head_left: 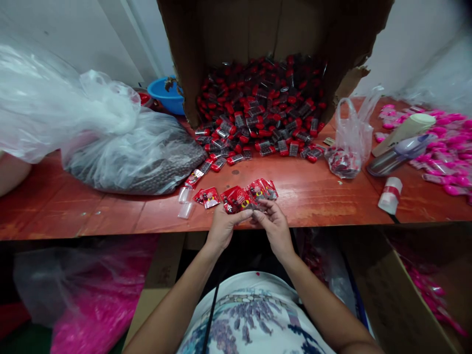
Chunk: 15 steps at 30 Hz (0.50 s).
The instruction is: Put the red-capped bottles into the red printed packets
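Observation:
My left hand (222, 227) is closed, its thumb lying over several red printed packets (236, 198) just above the table's front edge. Close beside it, my right hand (275, 226) pinches with thumb and fingers at the packets' right end; what sits between those fingertips is dark and too small to make out. More red packets (263, 188) lie on the table just beyond the right fingers. Left of my hands rest a few other red packets (209, 197) and small clear plastic pieces (185, 210).
A torn cardboard box (180, 59) on its side spills small clear containers with red caps (258, 113). Left stands a plastic bag of dark beads (140, 152), with a blue bowl (167, 93) behind. Rightward are a small bag (344, 157), a bottle (396, 157), a roll (390, 194) and pink pieces (442, 147).

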{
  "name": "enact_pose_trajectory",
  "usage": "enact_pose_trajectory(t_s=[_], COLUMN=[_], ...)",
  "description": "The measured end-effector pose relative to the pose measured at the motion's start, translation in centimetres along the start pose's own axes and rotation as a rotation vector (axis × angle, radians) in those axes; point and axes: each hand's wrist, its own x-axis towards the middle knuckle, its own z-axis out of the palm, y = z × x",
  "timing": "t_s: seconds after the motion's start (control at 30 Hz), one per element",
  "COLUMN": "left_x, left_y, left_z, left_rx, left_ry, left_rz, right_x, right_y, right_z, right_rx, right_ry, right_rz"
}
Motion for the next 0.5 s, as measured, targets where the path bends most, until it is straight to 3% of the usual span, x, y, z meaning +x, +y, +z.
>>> enact_pose_trajectory(t_s=[0.17,0.33,0.5], left_x=[0.1,-0.4,0.2], left_y=[0.3,-0.6,-1.5], left_z=[-0.4,-0.9,-2.5], left_rx=[-0.071,-0.054,-0.132], left_ry=[0.083,0.081,0.166], left_rz=[0.030,-0.059,-0.108], right_x=[0.4,1.0,2.9], right_y=[-0.1,1.1,1.2], right_z=[-0.3,-0.2,-0.7], right_rx=[-0.084,-0.229,-0.641], right_ry=[-0.087,-0.072,0.023], right_rz=[0.011,-0.002,-0.281])
